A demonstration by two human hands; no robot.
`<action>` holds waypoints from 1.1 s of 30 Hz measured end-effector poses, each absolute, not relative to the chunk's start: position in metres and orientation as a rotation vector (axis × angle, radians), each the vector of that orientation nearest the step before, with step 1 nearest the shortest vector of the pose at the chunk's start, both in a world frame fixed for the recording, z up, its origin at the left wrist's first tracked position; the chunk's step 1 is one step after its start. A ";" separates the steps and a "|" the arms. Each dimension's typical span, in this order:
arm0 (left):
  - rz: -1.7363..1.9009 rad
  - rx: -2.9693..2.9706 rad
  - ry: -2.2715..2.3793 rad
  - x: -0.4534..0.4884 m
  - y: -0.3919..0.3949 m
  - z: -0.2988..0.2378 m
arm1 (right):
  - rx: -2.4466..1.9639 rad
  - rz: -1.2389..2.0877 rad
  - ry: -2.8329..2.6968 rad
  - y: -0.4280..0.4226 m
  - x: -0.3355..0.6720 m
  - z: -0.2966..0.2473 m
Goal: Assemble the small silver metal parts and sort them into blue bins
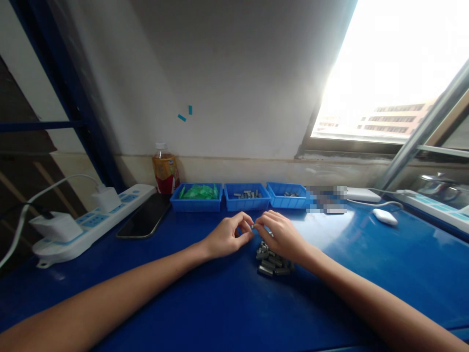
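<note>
My left hand (230, 235) is closed in a pinch, its thumb and fingertips brought close to my right hand. A tiny silvery piece (252, 226) shows at the fingertips where the two hands meet; its exact kind is too small to tell. My right hand (281, 235) pinches at the same spot, fingers bent downward. Under and beside the right hand lies a pile of short metal cylinders (269, 264), partly hidden by that hand. Just beyond the hands stands a blue bin (242, 204) with small metal parts in it.
Left of it is a blue bin (196, 205) of green pieces; right, another bin (287, 201) with small parts. A phone (144, 220), power strip (78, 234) and drink bottle (164, 171) stand left. A white earbud case (384, 216) and second power strip (436, 208) lie right.
</note>
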State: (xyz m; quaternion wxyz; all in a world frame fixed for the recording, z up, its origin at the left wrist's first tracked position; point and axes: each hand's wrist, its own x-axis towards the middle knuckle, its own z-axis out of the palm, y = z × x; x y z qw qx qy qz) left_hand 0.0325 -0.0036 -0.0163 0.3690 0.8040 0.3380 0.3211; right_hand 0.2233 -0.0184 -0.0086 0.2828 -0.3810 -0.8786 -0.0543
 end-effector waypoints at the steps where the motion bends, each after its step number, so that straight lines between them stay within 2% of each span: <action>1: 0.817 2.091 0.878 0.033 -0.005 -0.015 | -1.028 -0.151 -2.362 -0.019 0.223 -0.009; 9: 0.788 2.102 0.927 0.031 -0.006 -0.012 | -1.015 -0.012 -2.324 -0.025 0.222 -0.008; 33: 0.779 2.198 0.919 0.031 -0.011 -0.009 | -0.965 -0.075 -2.346 -0.026 0.221 -0.005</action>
